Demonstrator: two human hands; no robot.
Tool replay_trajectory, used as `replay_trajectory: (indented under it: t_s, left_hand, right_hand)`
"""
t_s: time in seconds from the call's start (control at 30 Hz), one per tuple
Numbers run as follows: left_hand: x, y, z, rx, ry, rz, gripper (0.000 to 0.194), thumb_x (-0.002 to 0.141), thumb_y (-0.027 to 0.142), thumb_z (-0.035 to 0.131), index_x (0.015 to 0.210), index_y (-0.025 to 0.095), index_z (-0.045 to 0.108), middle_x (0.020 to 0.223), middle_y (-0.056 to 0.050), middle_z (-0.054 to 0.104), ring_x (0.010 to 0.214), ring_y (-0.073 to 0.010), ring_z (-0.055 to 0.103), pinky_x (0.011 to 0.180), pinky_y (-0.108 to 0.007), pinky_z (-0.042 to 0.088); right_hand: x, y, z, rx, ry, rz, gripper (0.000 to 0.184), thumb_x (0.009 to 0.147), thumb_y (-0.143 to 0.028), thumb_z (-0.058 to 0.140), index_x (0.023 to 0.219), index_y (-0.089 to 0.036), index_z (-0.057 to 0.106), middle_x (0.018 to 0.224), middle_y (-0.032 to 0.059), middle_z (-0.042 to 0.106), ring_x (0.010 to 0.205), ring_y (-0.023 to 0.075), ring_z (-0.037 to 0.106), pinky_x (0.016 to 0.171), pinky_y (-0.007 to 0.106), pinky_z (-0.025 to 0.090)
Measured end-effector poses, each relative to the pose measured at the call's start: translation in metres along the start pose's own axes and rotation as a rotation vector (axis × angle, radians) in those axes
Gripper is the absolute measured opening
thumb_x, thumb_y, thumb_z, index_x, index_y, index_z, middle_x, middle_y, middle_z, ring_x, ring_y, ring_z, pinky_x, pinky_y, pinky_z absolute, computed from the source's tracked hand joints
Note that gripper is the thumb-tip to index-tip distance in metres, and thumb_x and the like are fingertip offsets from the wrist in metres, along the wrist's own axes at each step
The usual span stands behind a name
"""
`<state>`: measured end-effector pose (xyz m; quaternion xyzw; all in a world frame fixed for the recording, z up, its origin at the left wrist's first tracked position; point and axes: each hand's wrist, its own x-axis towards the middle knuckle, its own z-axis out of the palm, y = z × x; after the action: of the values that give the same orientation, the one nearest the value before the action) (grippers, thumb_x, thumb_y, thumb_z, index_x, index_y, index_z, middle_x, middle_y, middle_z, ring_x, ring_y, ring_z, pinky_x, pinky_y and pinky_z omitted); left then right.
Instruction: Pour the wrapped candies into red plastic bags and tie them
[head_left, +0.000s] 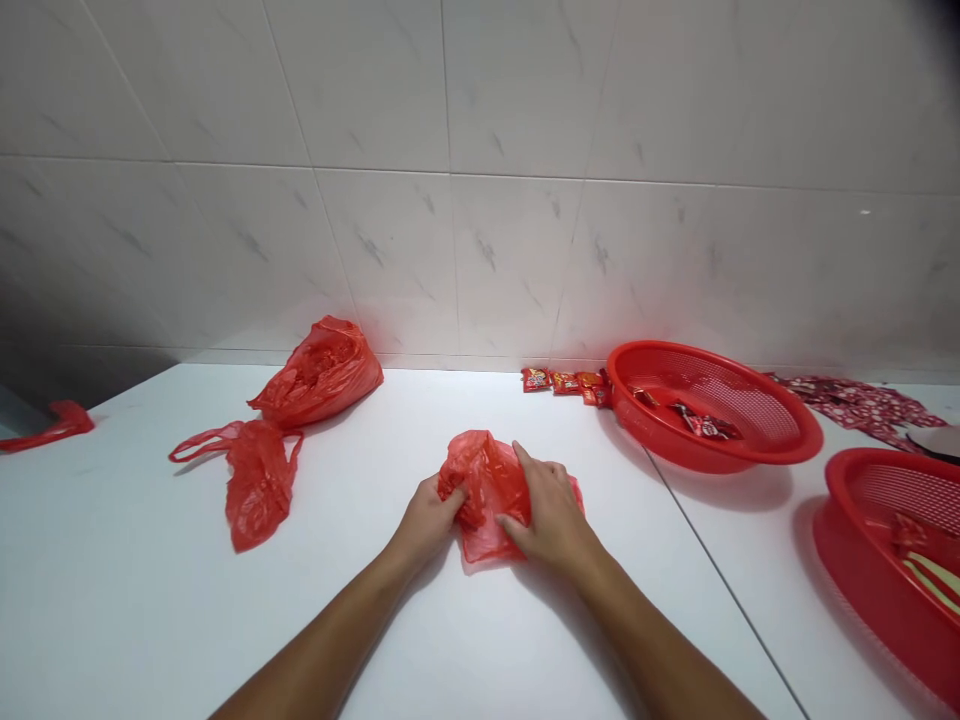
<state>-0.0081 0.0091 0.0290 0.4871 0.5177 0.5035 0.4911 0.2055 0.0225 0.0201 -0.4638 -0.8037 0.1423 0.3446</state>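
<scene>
A crumpled, thin red plastic bag (491,490) lies on the white table in front of me, between my two hands. At its left side my left hand (439,508) grips the bunched plastic, with the thumb pressed on top. My right hand (551,505) holds the bag's right side, its thumb on the front and the fingers curled over the far edge. Part of the bag shows beyond the right hand. Whether anything lies inside the bag cannot be seen.
Left of my hands lie a flat red bag with handles (259,480) and a fuller red bag (322,370). Small red packets (564,382) line the wall beside a red plastic colander (716,405) holding a few wrappers. Another red colander (862,540) stands nearer, below patterned red pieces (862,405).
</scene>
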Motion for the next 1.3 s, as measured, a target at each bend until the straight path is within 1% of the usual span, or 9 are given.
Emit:
replay_trajectory:
  t_s: [0.1,0.27,0.4,0.53,0.63,0.7,0.87,1.13,1.3]
  left_hand:
    - [0.002,0.0,-0.005,-0.023,0.093,-0.055,0.022,0.079,0.038,0.074,0.081,0.017,0.067,0.073,-0.003,0.071,0.06,-0.0166,0.061,0.059,-0.028,0.047]
    - [0.014,-0.002,-0.024,-0.156,0.174,-0.141,0.023,0.069,0.029,0.072,0.087,0.017,0.065,0.058,0.002,0.06,0.047,-0.0136,0.052,0.049,-0.026,0.042]
    - [0.019,0.002,-0.036,-0.113,0.243,-0.084,0.051,0.066,0.024,0.071,0.116,0.019,0.063,0.091,-0.007,0.073,0.076,-0.0222,0.069,0.068,-0.034,0.056]
    - [0.004,0.02,-0.041,0.291,0.37,0.427,0.06,0.07,0.026,0.076,0.128,0.025,0.064,0.144,-0.012,0.06,0.14,-0.0344,0.051,0.116,-0.053,0.043]
    - [-0.022,0.032,-0.034,0.557,0.487,0.916,0.045,0.073,0.02,0.079,0.116,0.029,0.07,0.13,-0.007,0.067,0.134,-0.0348,0.055,0.12,-0.058,0.038]
    - [-0.038,0.033,-0.022,0.619,0.364,1.088,0.037,0.076,0.012,0.076,0.107,0.03,0.072,0.108,-0.005,0.073,0.114,-0.032,0.066,0.109,-0.055,0.049]
    - [-0.039,0.014,0.013,0.863,-0.213,0.737,0.033,0.088,0.009,0.053,0.102,0.026,0.078,0.099,-0.009,0.077,0.09,-0.0275,0.072,0.077,-0.04,0.056]
    - [-0.007,-0.002,-0.014,1.03,0.084,0.415,0.038,0.091,0.024,0.062,0.128,0.026,0.068,0.126,-0.012,0.071,0.094,-0.0304,0.071,0.071,-0.036,0.05]
    - [-0.014,0.014,-0.02,1.061,-0.146,0.5,0.026,0.086,0.022,0.066,0.111,0.024,0.074,0.094,-0.008,0.073,0.082,-0.029,0.066,0.074,-0.038,0.047]
  right_hand:
    - [0.004,0.017,-0.002,0.012,-0.073,0.05,0.046,0.088,-0.016,0.058,0.133,-0.022,0.066,0.113,0.0086,0.074,0.108,0.0294,0.066,0.096,0.047,0.055]
    - [0.01,0.043,-0.025,0.057,0.19,0.047,0.031,0.087,-0.013,0.052,0.109,-0.021,0.073,0.108,0.0072,0.073,0.1,0.0239,0.069,0.093,0.039,0.055]
    - [0.013,0.051,-0.029,0.038,0.222,0.1,0.03,0.089,-0.018,0.053,0.111,-0.021,0.072,0.108,0.0073,0.073,0.095,0.0245,0.07,0.087,0.04,0.056]
    - [0.015,0.049,-0.02,0.023,0.184,0.087,0.038,0.092,-0.017,0.05,0.125,-0.019,0.069,0.113,0.0091,0.075,0.1,0.0254,0.071,0.092,0.042,0.058]
    - [0.016,0.041,-0.012,0.004,0.163,0.036,0.053,0.088,-0.01,0.048,0.139,-0.018,0.062,0.123,0.011,0.074,0.108,0.0258,0.071,0.098,0.043,0.058]
    - [0.017,0.034,-0.007,0.002,0.134,-0.009,0.062,0.083,-0.005,0.048,0.141,-0.018,0.061,0.127,0.0115,0.073,0.114,0.0263,0.069,0.103,0.043,0.057]
    - [0.016,0.025,-0.001,0.042,0.118,-0.098,0.068,0.079,0.0,0.044,0.143,-0.017,0.059,0.12,0.0108,0.074,0.109,0.0246,0.07,0.098,0.041,0.06]
    - [0.012,0.026,-0.013,0.172,0.202,-0.247,0.045,0.082,-0.001,0.044,0.113,-0.023,0.068,0.127,0.0094,0.072,0.118,0.0217,0.07,0.097,0.038,0.061]
    - [0.007,0.025,-0.015,0.268,0.069,-0.309,0.036,0.087,-0.003,0.045,0.093,-0.025,0.074,0.14,0.0083,0.068,0.124,0.0222,0.069,0.098,0.038,0.06]
